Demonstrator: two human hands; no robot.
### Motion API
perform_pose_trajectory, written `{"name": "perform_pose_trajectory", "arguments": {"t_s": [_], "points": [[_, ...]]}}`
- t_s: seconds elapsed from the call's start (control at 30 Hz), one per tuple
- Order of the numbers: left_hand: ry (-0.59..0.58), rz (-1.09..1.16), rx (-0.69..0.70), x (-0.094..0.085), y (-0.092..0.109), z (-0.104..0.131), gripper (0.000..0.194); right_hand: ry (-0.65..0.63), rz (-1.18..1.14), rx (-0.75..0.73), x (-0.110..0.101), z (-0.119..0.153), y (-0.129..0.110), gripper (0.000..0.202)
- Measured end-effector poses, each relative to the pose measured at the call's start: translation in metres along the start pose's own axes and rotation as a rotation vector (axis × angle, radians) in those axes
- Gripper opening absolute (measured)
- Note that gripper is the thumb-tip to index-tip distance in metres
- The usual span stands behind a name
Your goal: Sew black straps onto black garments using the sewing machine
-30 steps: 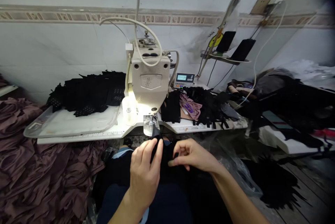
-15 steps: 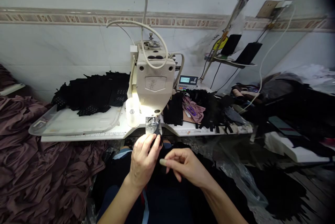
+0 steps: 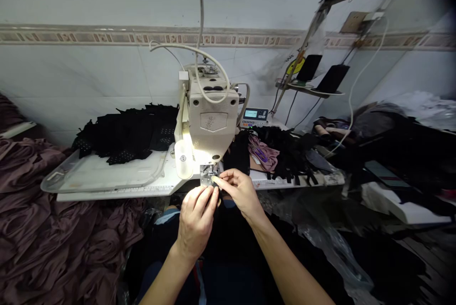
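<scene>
A pale sewing machine (image 3: 212, 119) stands in the middle with its lamp lit over the needle area. Just in front of the metal needle plate (image 3: 205, 179), my left hand (image 3: 197, 219) pinches black fabric, most of it hidden under the fingers. My right hand (image 3: 240, 193) is at the right side of the needle area, thumb and forefinger pressed together close to the presser foot. Whatever lies between those right fingertips is too small to make out. Black cloth also covers my lap (image 3: 228, 248).
Black cut pieces (image 3: 124, 134) lie on a clear plastic tray (image 3: 50, 182) at the left. Mauve fabric (image 3: 53, 229) is heaped below it. More black straps (image 3: 285, 153), a control panel (image 3: 255, 115) and thread cones (image 3: 331, 79) are at the right.
My right hand has moved up and forward from above my lap to the needle area. My left hand stays in front of the machine, and the camera view has shifted slightly.
</scene>
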State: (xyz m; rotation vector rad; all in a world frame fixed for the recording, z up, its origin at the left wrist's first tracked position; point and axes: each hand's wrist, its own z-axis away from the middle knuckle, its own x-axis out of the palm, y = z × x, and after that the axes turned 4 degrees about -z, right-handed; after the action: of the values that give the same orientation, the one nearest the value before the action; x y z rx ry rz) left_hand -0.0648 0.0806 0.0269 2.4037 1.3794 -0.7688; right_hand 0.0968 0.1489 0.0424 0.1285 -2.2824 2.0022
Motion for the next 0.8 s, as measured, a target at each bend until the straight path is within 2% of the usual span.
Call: {"name": "perform_pose_trajectory", "arguments": {"t_s": [0.1, 0.2, 0.33, 0.47, 0.63, 0.8], "points": [[-0.011, -0.003, 0.01, 0.001, 0.0, -0.002, 0.053, 0.052, -0.128, 0.054, 0.0, 0.016, 0.011, 0.043], [-0.025, -0.001, -0.003, 0.004, 0.0, -0.006, 0.053, 0.063, -0.151, 0.064, 0.0, 0.037, 0.027, 0.045], [-0.038, -0.02, -0.009, 0.009, 0.002, -0.013, 0.049, 0.087, -0.144, -0.002, 0.003, 0.058, 0.04, 0.039], [-0.026, -0.095, -0.044, 0.012, 0.007, -0.015, 0.046, 0.164, -0.221, -0.01, 0.011, 0.061, 0.031, 0.034], [-0.053, -0.162, -0.081, 0.013, 0.011, -0.014, 0.04, 0.183, -0.32, 0.055, 0.017, 0.055, 0.016, 0.037], [-0.069, -0.173, -0.089, 0.014, 0.013, -0.015, 0.042, 0.202, -0.386, 0.105, 0.018, 0.055, 0.02, 0.04]]}}
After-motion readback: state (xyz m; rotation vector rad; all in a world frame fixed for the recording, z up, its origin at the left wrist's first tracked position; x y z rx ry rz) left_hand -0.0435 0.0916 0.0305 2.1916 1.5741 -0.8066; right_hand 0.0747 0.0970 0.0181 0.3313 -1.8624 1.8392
